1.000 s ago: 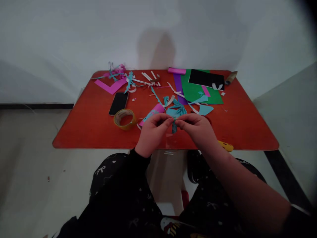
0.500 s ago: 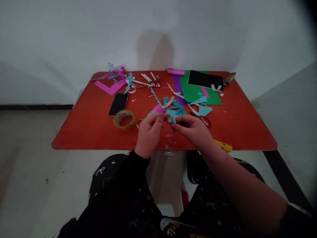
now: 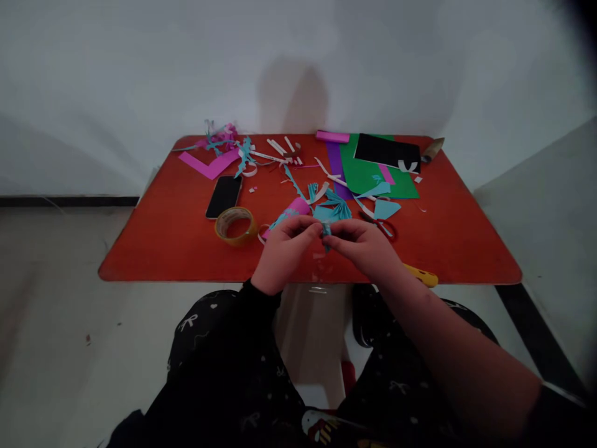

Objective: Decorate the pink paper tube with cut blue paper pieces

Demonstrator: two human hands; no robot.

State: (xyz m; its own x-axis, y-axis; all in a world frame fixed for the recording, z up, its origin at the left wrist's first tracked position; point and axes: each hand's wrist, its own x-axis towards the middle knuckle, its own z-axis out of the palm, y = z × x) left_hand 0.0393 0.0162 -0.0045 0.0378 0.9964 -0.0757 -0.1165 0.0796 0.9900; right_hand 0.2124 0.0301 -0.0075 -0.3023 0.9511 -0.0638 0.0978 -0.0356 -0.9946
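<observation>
Between my two hands, above the table's front part, is a small folded piece of light-blue paper [image 3: 327,231]. My left hand [image 3: 290,247] pinches it from the left, thumb and forefinger closed. From the right, my right hand [image 3: 361,244] holds it in a closed pinch too. Its exact shape is mostly covered by the fingers. Just behind it lie pleated blue paper pieces [image 3: 336,206]. A pink paper roll with blue trim [image 3: 295,210] rests beyond my left hand. Partly behind my right hand are dark-handled scissors [image 3: 390,230].
The red table [image 3: 158,249] also bears a tape roll [image 3: 234,226], a phone [image 3: 224,196], green paper [image 3: 364,168], a black sheet [image 3: 387,151] and a pink paper strip [image 3: 209,167]. A yellow object [image 3: 422,275] lies at the front edge. A white wall stands behind.
My left hand's fingertips have moved slightly right and down, onto the blue paper piece, closer to my right fingertips. The paper shows less between the fingers.
</observation>
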